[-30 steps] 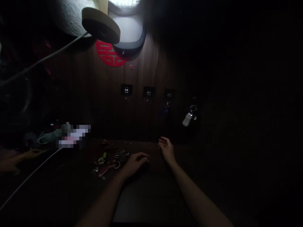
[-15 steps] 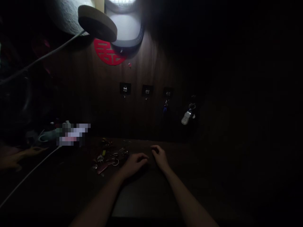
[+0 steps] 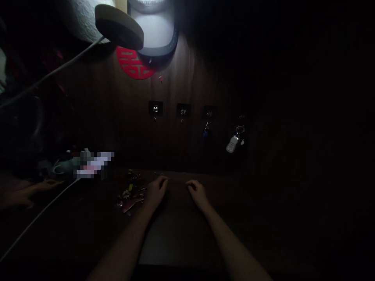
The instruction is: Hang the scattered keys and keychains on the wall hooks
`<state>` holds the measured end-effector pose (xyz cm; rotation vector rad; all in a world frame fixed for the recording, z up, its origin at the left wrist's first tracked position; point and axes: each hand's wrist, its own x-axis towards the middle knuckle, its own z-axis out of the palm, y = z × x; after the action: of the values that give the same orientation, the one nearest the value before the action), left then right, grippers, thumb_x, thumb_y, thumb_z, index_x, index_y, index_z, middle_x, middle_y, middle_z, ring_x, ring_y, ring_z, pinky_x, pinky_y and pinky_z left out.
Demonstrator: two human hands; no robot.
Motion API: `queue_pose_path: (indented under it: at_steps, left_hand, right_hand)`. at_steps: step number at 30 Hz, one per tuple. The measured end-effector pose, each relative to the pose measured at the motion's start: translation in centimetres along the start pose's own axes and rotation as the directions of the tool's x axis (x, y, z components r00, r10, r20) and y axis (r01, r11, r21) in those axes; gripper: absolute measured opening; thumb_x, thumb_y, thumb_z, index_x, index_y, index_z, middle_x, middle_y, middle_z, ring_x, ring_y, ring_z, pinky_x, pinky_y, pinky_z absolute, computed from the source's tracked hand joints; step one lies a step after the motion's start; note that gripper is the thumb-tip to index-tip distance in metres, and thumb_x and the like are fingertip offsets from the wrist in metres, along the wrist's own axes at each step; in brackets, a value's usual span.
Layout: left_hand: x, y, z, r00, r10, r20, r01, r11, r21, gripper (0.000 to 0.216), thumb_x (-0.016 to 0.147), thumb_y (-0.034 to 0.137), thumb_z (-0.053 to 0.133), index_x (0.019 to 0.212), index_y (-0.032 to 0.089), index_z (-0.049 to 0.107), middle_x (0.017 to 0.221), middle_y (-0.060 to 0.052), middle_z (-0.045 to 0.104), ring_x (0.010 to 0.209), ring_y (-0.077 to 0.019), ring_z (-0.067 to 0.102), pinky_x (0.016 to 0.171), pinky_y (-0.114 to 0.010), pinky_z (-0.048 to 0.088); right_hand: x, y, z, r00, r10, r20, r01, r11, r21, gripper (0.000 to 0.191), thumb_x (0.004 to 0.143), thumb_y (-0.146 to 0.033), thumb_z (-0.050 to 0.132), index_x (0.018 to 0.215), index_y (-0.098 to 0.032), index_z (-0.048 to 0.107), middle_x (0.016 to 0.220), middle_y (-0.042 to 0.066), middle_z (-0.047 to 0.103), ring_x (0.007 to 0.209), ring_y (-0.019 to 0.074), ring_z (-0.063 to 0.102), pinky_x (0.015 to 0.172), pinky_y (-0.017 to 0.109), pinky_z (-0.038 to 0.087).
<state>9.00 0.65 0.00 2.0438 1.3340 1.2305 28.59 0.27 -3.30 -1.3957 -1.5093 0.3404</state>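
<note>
Sliding left hand forward, fingers loosely curled, no grip visible.
Keyring pile just left of them; right hand likewise curled.

**Overall light:** dim, close to dark, with most of the room sinking to black, deepest to the right of the fingers.
**Source:** a hard white glow far above the fingers, blown out at its core.
**Shadows:** heavy and soft-edged on the surface just below the fingers.
**Glare:** a pale key fob, up and right of the fingers, catches a faint shine.
**Blur:** a blocky pixelated patch left of the fingers hides detail.
**Distortion:** a cable, lower left of the fingers, bends with the wide-angle edge.
</note>
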Motion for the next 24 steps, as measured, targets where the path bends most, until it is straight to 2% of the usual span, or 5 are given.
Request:
queue_pose_path:
  at_steps: [5, 10, 13, 18, 24]
  left_hand:
    - [0.5, -0.7, -1.7, 0.983, -0.109, -0.149, 0.151, 0.940, 0.307, 0.029, 0.085, 0.020, 0.037, 0.105, 0.021, 0.057, 0.104, -0.005, 0.065, 0.095, -0.0201, 0.059, 0.082, -0.031, 0.043]
    - [0.5, -1.7, -2.4, 0.979, -0.161, -0.125, 0.204, 0.756, 0.622, 0.032, 0.083, 0.018, 0.038, 0.107, 0.018, 0.059, 0.107, -0.011, 0.062, 0.100, -0.0266, 0.054, 0.082, -0.039, 0.042]
    - [0.3, -2.1, -2.3, 0.977, -0.199, -0.078, 0.198, 0.705, 0.681, 0.030, 0.083, 0.021, 0.040, 0.104, 0.018, 0.061, 0.108, -0.012, 0.061, 0.102, -0.0286, 0.052, 0.079, -0.041, 0.042]
    - [0.2, -2.1, -2.1, 0.980, -0.193, -0.044, 0.170, 0.714, 0.679, 0.030, 0.085, 0.028, 0.040, 0.106, 0.019, 0.061, 0.110, -0.011, 0.060, 0.102, -0.0285, 0.051, 0.079, -0.041, 0.042]
    - [0.1, -1.8, -2.0, 0.986, -0.166, 0.015, 0.114, 0.739, 0.664, 0.033, 0.083, 0.020, 0.043, 0.110, 0.023, 0.060, 0.111, -0.009, 0.061, 0.104, -0.0261, 0.051, 0.081, -0.037, 0.041]
  right_hand:
    - [-0.1, -0.4, -0.2, 0.999, 0.006, 0.035, -0.005, 1.000, -0.006, 0.020, 0.071, -0.019, 0.045, 0.074, -0.022, 0.064, 0.081, 0.003, 0.063, 0.083, 0.0185, 0.059, 0.080, 0.032, 0.044]
    - [-0.1, -0.2, -0.2, 0.999, -0.001, 0.044, 0.001, 1.000, -0.013, 0.019, 0.070, -0.020, 0.045, 0.074, -0.022, 0.064, 0.081, 0.003, 0.062, 0.084, 0.0183, 0.059, 0.081, 0.032, 0.043]
    - [0.0, -0.1, -0.1, 0.999, -0.008, 0.043, 0.008, 1.000, -0.006, 0.019, 0.071, -0.020, 0.045, 0.075, -0.022, 0.064, 0.082, 0.003, 0.062, 0.083, 0.0179, 0.059, 0.080, 0.031, 0.043]
    - [0.0, -0.1, 0.0, 0.999, -0.005, 0.045, 0.006, 1.000, -0.025, 0.019, 0.070, -0.019, 0.046, 0.074, -0.021, 0.064, 0.082, 0.003, 0.063, 0.083, 0.0180, 0.059, 0.080, 0.032, 0.044]
    - [-0.1, -0.4, -0.1, 0.998, -0.009, 0.058, 0.011, 0.999, -0.045, 0.019, 0.071, -0.018, 0.047, 0.074, -0.022, 0.064, 0.080, 0.002, 0.062, 0.082, 0.0176, 0.059, 0.079, 0.032, 0.044]
